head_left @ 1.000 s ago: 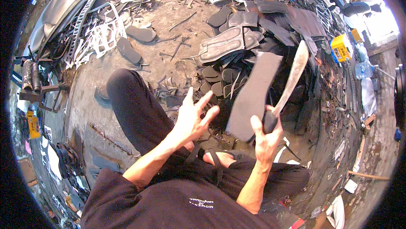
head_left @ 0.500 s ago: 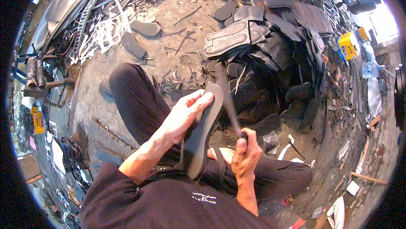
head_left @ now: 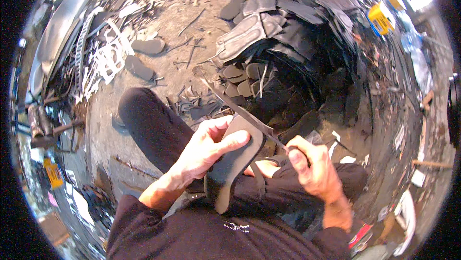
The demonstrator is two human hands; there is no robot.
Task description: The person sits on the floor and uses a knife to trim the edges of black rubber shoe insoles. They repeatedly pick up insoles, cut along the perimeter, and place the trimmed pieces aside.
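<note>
My left hand [head_left: 204,147] is closed round a dark grey shoe sole [head_left: 234,161], thumb on its upper face and fingers along its left edge. The sole is tilted above my lap, its broader end away from me. In my right hand [head_left: 314,166] is the handle of a long-bladed knife [head_left: 237,109]. Its blade lies across the sole's far end, pointing up and left. Whether the edge is into the material I cannot tell. A thin dark strip [head_left: 260,181] hangs beside the sole's right edge. My fist hides most of the knife handle.
Cut sole pieces [head_left: 237,78] are stacked beyond my hands, beside a heap of dark sheets [head_left: 249,34]. Two loose soles [head_left: 148,45] lie at the far left near white lattice scraps [head_left: 108,58]. Yellow box [head_left: 381,18] at far right.
My right hand has moved right, and the knife blade has swung from near upright to lie across the sole's far end. The sole has turned slightly in my left hand. The view has shifted.
</note>
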